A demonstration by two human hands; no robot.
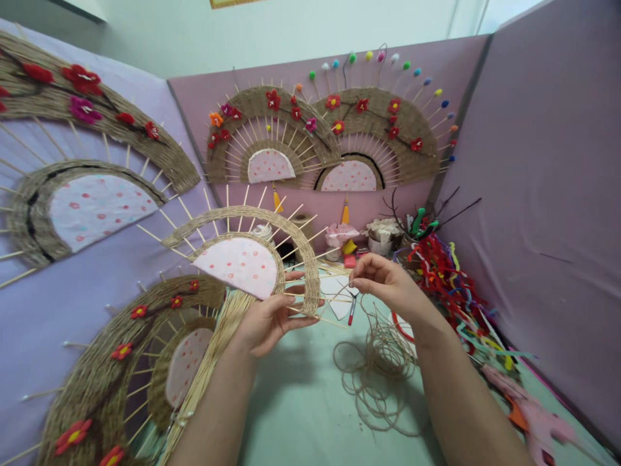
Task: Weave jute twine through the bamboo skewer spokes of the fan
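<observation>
A small half-round woven fan is raised over the table in my left hand. Thin wooden sticks fan out from its white half-circle with pink dots, and a band of woven twine runs across them. My left fingers grip the fan's lower right end, some of them hidden behind it. Just right of the fan, my right hand pinches a strand of twine between thumb and fingertips. The strand stretches toward the fan's lower right sticks. Beneath my right hand lies a loose tangle of twine.
Finished flower-decorated fans hang on the back panel and left panel; another fan leans lower left beside a bundle of sticks. At right are colourful pipe cleaners and a pink glue gun. A pen lies behind the twine.
</observation>
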